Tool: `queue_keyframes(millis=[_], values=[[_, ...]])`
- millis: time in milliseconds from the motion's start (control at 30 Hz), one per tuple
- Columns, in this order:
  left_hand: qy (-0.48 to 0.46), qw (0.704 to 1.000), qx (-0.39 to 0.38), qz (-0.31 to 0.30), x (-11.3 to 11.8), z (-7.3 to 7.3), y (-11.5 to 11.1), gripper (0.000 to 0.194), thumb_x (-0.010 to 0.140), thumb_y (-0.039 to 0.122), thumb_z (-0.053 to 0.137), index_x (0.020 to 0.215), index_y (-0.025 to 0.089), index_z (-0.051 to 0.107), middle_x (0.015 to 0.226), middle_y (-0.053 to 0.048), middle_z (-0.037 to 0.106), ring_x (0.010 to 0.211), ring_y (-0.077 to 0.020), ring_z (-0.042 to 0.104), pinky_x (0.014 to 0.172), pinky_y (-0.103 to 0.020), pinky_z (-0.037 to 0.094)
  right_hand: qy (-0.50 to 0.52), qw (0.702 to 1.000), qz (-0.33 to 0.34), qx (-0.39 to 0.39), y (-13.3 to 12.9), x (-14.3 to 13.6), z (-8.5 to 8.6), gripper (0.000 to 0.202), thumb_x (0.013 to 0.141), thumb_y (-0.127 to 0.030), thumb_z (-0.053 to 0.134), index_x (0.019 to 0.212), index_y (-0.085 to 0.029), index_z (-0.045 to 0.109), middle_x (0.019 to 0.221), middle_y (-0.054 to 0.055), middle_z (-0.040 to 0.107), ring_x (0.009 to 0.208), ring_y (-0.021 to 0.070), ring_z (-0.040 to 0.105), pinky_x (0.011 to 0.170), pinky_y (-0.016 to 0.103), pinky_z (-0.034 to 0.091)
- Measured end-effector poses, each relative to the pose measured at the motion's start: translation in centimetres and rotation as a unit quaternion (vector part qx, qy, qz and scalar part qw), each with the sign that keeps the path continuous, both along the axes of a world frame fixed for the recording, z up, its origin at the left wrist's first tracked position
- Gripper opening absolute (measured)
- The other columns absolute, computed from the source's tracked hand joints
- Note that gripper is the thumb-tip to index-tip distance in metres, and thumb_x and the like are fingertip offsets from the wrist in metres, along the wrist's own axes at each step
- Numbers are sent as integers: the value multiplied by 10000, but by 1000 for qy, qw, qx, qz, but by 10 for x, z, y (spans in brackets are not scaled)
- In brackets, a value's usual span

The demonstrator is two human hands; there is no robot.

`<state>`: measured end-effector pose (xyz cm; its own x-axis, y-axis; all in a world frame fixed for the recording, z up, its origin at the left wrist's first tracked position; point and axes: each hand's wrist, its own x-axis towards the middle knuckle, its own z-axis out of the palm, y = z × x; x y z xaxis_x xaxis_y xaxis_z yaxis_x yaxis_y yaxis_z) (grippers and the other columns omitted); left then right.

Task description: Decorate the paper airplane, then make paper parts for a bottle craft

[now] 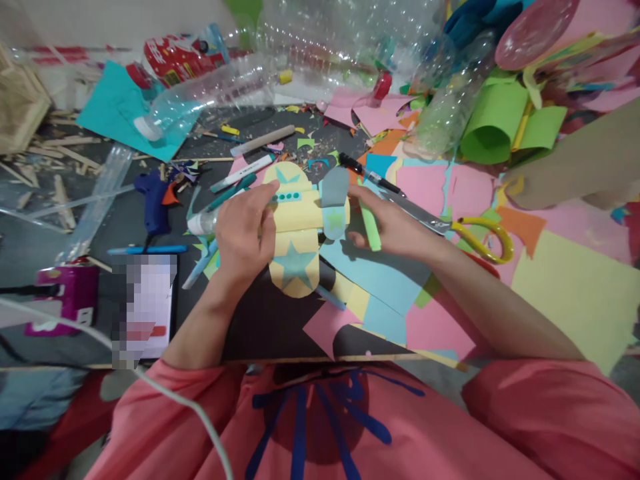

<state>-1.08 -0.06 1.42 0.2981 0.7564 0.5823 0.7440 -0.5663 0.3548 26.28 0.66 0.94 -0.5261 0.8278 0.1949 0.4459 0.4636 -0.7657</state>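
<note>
At the far left we have a wooden frame (20, 103) among splintered wood scraps (63, 150), and nearer us a purple box (67, 297) on the dark tabletop. Beside it lies a phone (153, 300), partly blurred into blocks, with a blue stick (150, 250) just beyond its top edge. Past the stick we have a dark blue glue gun (153, 200); farther back, a clear bottle (210, 93) lies across a turquoise sheet (113, 110).

Our left hand (247, 223) is closed, its fingers curled around the left part of a yellow paper model (293, 217), with a white cap (200, 223) sticking out on the hand's other side. The model is in the middle, between our hands, over the dark tabletop; its rounded wing, toward us, bears a blue-green star (294, 265), and a grey-blue rounded piece (335, 190) stands at its right end.

Our right hand (377, 220) is half open beside that piece, thumb apart from the fingers. A light green strip (369, 217) lies against it; we cannot tell whether it is gripped. Farther right we have yellow-handled scissors (480, 233), green paper rolls (495, 117) and a pale yellow sheet (583, 287).
</note>
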Motion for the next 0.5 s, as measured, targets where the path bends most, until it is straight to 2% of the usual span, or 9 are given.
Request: queue_keyframes(millis=[133,233,400,500], values=[[28,999,17,22,1,-2,-1,356,964,313,403,1290,294,542,1142,-72,722,1050,-252,680,903,-422,502,6,999,-37,8,-1,-7,-14,719,760,-354,729,1416,-290,441,1361,106,617,1130,302,655,882,470,563],[34,999,26,27,2,-1,-2,320,968,336,401,1227,280,580,1095,-71,731,1034,-251,685,883,-425,508,29,997,-53,38,-3,-11,-20,645,776,-318,697,1379,-283,471,1337,104,635,1110,288,662,871,461,566],[19,999,17,23,0,1,-2,298,973,349,402,1183,282,604,1083,-63,731,1043,-259,677,923,-453,475,44,994,-59,75,-4,-11,-17,551,778,-286,683,1307,-266,532,1235,98,680,1024,258,689,841,431,585],[0,999,42,28,0,3,-2,296,989,349,378,1168,296,608,1064,-49,730,1029,-252,678,927,-460,467,60,991,-63,101,-1,-8,-12,526,773,-288,698,1277,-274,549,1199,86,691,965,237,694,814,405,600]])
